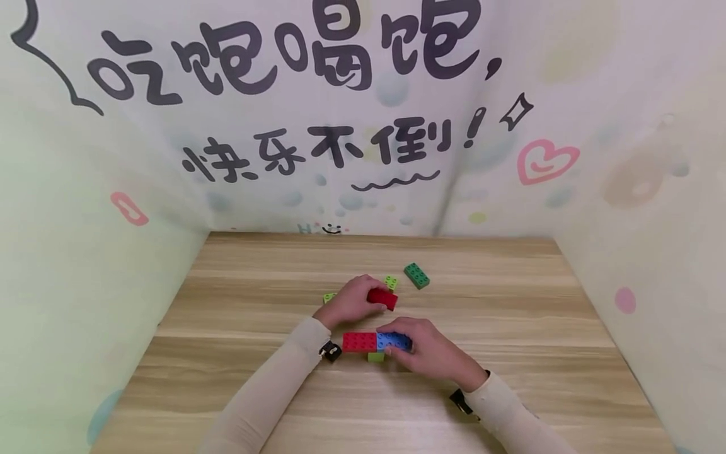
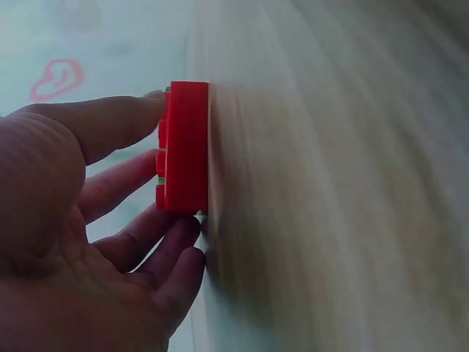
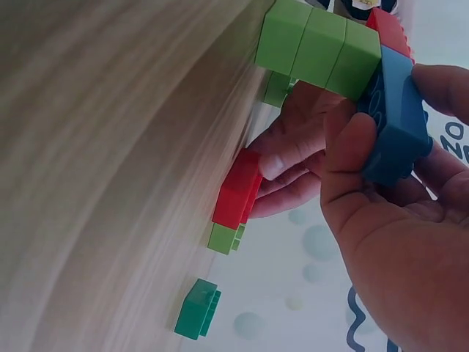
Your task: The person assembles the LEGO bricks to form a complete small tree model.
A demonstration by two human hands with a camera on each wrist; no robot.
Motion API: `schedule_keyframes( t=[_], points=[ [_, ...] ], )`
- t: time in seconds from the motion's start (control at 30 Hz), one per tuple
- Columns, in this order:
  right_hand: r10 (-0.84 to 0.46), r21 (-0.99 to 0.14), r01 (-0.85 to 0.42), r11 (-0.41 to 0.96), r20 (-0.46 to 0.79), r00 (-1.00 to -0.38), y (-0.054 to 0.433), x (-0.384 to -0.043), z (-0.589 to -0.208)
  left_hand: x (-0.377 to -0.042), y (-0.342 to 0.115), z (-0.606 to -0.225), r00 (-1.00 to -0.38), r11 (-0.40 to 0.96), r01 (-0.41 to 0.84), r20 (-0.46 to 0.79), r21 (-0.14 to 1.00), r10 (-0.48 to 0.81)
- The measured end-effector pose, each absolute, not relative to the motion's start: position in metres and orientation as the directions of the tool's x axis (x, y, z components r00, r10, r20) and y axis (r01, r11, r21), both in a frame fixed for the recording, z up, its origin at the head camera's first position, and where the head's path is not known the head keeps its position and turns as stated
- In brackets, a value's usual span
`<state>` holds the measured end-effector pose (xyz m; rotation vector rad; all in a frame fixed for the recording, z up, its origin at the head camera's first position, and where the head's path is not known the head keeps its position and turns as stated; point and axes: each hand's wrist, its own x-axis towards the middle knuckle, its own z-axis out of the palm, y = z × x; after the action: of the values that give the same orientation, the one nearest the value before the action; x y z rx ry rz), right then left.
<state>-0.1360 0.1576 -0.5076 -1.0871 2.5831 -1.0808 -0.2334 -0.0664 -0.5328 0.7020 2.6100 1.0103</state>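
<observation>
My left hand [image 1: 350, 302] holds a red brick [image 2: 187, 147] by its ends, thumb at one end and fingers at the other. The brick sits low at the tabletop, studs facing up. Nearer me, my right hand [image 1: 431, 352] pinches a blue brick [image 3: 399, 117] between thumb and fingers. This blue brick lies end to end with a second red brick [image 1: 359, 341]. Under the pair stands a column of several light green bricks [image 3: 319, 48], and the blue brick's far end overhangs it. The palm partly hides the blue brick in the head view.
Beyond the left hand lie a light green brick [image 1: 391, 282] and, to its right, a dark green brick [image 1: 416, 275]. Another light green brick [image 1: 329, 297] shows partly behind the left wrist. Printed walls enclose the wooden table [image 1: 499, 296] at the back and sides.
</observation>
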Motion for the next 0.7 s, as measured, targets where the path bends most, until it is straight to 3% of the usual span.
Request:
schedule_keyframes(
  t=[0.3, 0.7],
  points=[
    [-0.668, -0.678, -0.548, 0.489, 0.113, -0.736, 0.1578, -0.1358, -0.5063, -0.2381, -0.0655, -0.5378, -0.852, 0.663, 0.361, -0.058, 0.656, 0.521],
    [-0.653, -0.672, -0.529, 0.519, 0.088, -0.752, 0.1622, -0.1358, -0.5064, -0.2354, -0.0709, -0.5334, -0.874, 0.630, 0.269, -0.090, 0.728, 0.477]
  ],
)
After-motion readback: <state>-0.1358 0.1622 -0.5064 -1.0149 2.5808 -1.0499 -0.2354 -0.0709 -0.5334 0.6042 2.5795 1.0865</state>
